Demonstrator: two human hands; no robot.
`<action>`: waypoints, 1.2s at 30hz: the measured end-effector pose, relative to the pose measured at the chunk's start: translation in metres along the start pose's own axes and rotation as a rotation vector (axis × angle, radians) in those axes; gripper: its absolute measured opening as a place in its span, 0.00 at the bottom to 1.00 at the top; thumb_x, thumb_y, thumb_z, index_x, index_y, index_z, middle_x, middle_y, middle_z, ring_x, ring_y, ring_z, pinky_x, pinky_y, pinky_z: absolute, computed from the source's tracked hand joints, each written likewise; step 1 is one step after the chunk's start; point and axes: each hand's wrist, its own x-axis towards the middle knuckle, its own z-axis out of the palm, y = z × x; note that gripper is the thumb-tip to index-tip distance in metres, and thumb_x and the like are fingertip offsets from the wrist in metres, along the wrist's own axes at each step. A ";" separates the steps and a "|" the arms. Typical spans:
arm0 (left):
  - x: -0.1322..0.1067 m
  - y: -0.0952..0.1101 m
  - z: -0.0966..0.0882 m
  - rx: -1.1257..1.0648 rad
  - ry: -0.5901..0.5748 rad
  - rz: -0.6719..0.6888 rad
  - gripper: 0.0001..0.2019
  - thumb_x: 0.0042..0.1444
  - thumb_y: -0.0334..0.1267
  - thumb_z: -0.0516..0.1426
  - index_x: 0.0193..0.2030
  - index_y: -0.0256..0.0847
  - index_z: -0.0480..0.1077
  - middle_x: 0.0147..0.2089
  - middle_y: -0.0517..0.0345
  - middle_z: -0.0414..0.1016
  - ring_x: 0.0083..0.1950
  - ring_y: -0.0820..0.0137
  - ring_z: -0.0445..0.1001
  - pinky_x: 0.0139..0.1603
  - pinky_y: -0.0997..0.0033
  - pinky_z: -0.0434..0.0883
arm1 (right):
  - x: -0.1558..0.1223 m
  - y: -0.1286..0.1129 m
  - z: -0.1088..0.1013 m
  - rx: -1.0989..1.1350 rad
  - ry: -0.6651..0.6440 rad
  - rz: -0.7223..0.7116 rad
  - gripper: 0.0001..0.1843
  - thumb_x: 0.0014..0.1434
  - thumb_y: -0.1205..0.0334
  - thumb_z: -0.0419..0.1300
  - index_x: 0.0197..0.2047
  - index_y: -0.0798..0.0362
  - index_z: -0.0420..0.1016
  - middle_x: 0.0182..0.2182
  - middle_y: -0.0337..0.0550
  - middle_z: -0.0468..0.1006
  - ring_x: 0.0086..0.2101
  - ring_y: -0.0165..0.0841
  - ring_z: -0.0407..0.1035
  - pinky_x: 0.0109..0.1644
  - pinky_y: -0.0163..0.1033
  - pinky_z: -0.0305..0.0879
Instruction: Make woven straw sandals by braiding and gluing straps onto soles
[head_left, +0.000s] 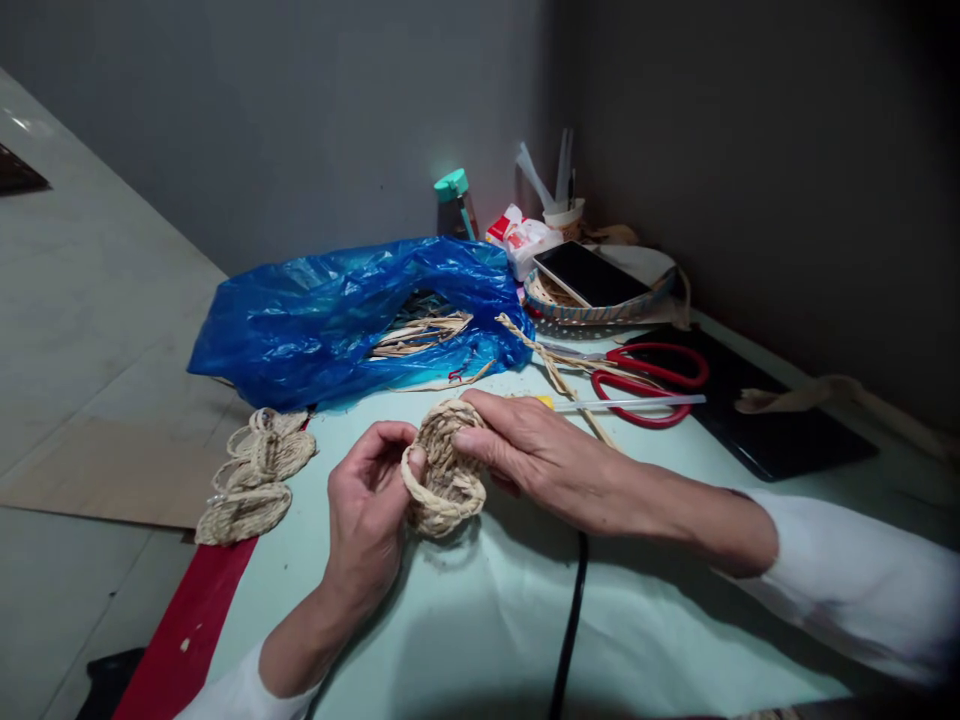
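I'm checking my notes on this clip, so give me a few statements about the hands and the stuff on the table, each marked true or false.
1. The left hand and the right hand both hold the woven straw piece. True.
2. The scissors have blue handles. False: the handles are red.
3. The phone lies on a woven tray. True.
4. The blue plastic bag holds nothing. False: straw strips show in its opening.
5. The other woven pieces lie to the right of the hands. False: they lie to the left, near the table's edge.
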 end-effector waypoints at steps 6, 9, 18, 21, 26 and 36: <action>0.001 0.001 0.003 0.021 -0.011 -0.018 0.09 0.55 0.42 0.66 0.38 0.42 0.74 0.32 0.63 0.71 0.29 0.74 0.65 0.28 0.78 0.64 | 0.001 0.004 -0.001 0.059 -0.014 0.012 0.16 0.73 0.56 0.47 0.32 0.50 0.58 0.28 0.34 0.62 0.30 0.30 0.58 0.37 0.39 0.53; 0.001 0.001 0.003 0.030 -0.016 -0.028 0.09 0.55 0.43 0.66 0.38 0.42 0.73 0.31 0.63 0.70 0.28 0.75 0.64 0.27 0.78 0.63 | 0.001 0.004 -0.001 0.091 -0.021 0.016 0.16 0.73 0.57 0.47 0.32 0.50 0.58 0.27 0.33 0.63 0.29 0.30 0.58 0.36 0.38 0.53; 0.016 0.011 0.014 0.035 0.015 -0.077 0.13 0.52 0.45 0.66 0.35 0.41 0.70 0.25 0.67 0.67 0.22 0.78 0.59 0.21 0.80 0.58 | 0.002 0.009 -0.005 0.214 0.095 0.062 0.16 0.72 0.51 0.48 0.35 0.50 0.65 0.28 0.34 0.68 0.30 0.30 0.62 0.35 0.37 0.57; 0.029 0.017 0.023 -0.012 0.075 -0.074 0.14 0.51 0.45 0.66 0.35 0.41 0.69 0.25 0.67 0.67 0.22 0.78 0.60 0.21 0.80 0.58 | 0.002 0.012 -0.009 0.275 0.366 0.059 0.13 0.70 0.49 0.51 0.45 0.49 0.69 0.39 0.37 0.74 0.37 0.31 0.66 0.42 0.37 0.61; 0.043 0.012 0.031 -0.104 0.168 -0.051 0.16 0.51 0.46 0.65 0.37 0.42 0.65 0.27 0.67 0.69 0.26 0.76 0.64 0.25 0.79 0.63 | 0.004 0.013 -0.016 0.290 0.571 0.037 0.11 0.70 0.55 0.51 0.40 0.49 0.70 0.35 0.35 0.72 0.35 0.30 0.65 0.42 0.37 0.60; 0.039 -0.003 0.029 -0.160 0.159 -0.119 0.15 0.54 0.45 0.65 0.40 0.42 0.67 0.32 0.65 0.71 0.34 0.73 0.71 0.33 0.77 0.67 | 0.000 0.010 -0.008 0.074 0.333 0.059 0.20 0.73 0.57 0.44 0.27 0.51 0.53 0.24 0.32 0.56 0.26 0.27 0.52 0.31 0.37 0.49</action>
